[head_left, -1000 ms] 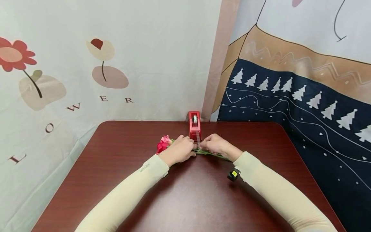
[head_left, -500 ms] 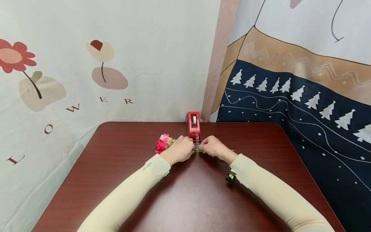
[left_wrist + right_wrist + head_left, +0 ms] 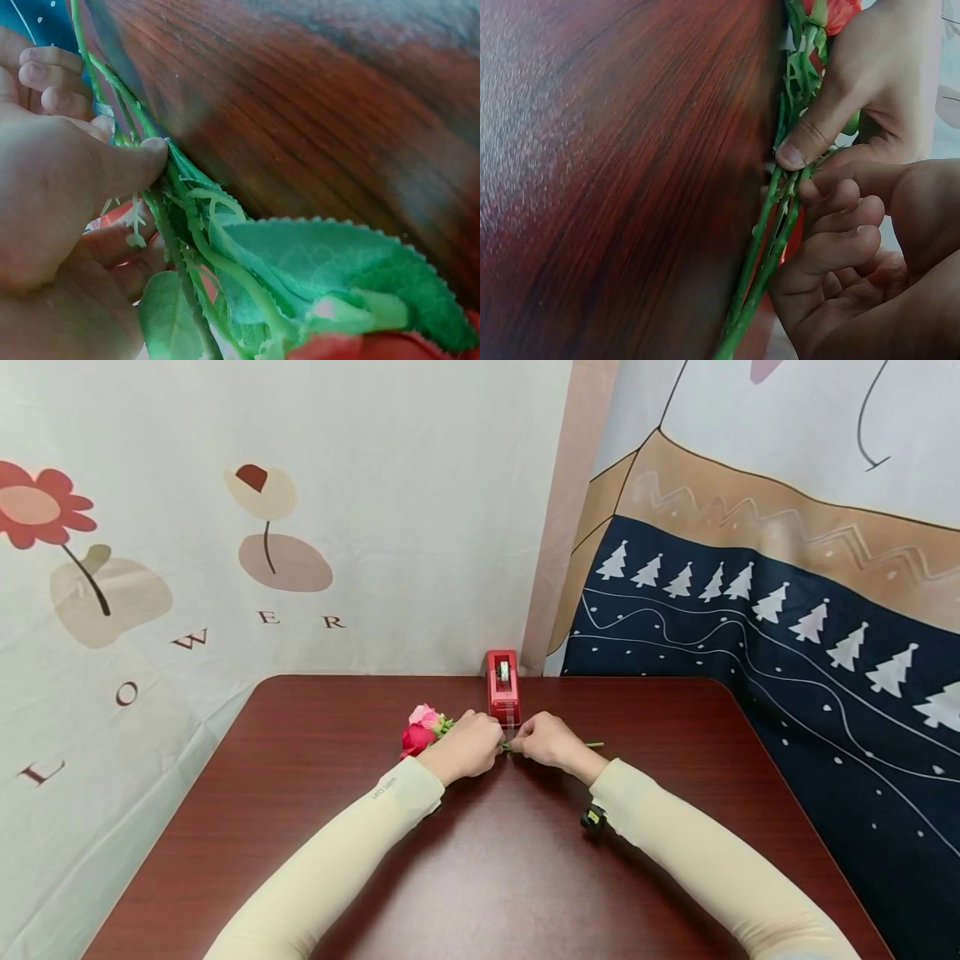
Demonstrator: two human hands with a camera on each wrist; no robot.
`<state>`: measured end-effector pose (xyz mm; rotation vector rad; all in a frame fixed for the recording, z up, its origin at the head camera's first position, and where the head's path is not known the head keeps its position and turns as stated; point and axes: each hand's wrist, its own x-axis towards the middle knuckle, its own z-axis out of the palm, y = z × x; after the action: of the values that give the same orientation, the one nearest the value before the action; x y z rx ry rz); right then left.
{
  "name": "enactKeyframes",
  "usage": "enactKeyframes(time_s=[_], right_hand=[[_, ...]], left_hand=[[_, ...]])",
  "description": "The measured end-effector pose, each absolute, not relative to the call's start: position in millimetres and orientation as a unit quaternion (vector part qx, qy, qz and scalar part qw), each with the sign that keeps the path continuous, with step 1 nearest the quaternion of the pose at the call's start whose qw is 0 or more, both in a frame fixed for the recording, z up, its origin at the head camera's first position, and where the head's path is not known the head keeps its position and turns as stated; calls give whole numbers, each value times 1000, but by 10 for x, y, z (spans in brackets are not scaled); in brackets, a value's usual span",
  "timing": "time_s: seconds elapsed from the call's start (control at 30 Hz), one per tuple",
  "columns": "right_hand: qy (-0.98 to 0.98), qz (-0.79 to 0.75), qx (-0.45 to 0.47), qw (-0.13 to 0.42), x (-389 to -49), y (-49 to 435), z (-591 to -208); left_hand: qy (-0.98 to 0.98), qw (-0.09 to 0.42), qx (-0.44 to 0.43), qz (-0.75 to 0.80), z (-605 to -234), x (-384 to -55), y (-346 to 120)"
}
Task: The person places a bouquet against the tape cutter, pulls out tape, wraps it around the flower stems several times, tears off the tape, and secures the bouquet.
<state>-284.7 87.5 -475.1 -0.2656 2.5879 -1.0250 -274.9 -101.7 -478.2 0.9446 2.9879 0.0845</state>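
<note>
**Flower stems (image 3: 759, 277) pinched beside a strip of tape (image 3: 511, 717)**

The stems lie along the far part of the bench, with pink and red flowers (image 3: 417, 740) at the left end and toothed leaves (image 3: 322, 262) just below the blooms. The left hand (image 3: 471, 746) has a closed grip: its thumb presses the bundled stems against its fingers. Just beside it, the right hand (image 3: 553, 742) has its fingers bent in, the grip closed at the fingertips on the tape next to the stems; a stem end shows past this hand. The tape runs back to a red dispenser (image 3: 502, 697) near the far edge of the bench (image 3: 480, 860). Behind hang a pale printed cloth (image 3: 420, 510) and a dark blue one with white trees (image 3: 675, 635).
</note>
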Motion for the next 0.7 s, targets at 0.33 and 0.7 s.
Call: enactKeyframes(time_s=[0.33, 0.7], right_hand=[[934, -307, -144, 109, -2827, 836, -4758], [954, -253, -149, 55, -2742, 764, -4742]], left_hand=[[956, -4, 291, 35, -4776, -2796, -1004], [959, 29, 278, 44, -4755, -2811, -992]])
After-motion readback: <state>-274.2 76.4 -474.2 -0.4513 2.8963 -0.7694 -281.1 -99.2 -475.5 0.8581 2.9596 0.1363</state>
